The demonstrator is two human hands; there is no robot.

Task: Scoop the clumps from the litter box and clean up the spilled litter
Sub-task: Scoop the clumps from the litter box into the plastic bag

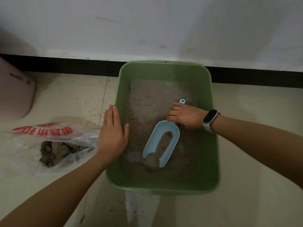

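Observation:
A green litter box [209, 161] stands on the floor against the wall, filled with grey litter [147, 102]. My right hand [185, 116] grips the handle of a light blue scoop [161, 145], whose bowl lies in the litter and carries some grains. My left hand [113, 131] rests flat with straight fingers on the box's left rim. Left of the box lies a clear plastic bag [54, 145] with red print, holding dark clumps. Spilled litter grains [95, 110] dot the tiles beside the box.
A pink bin [14, 95] stands at the far left by the wall. A black skirting board [65, 64] runs along the wall behind the box. More specks of litter lie on the floor [134, 208] in front of the box.

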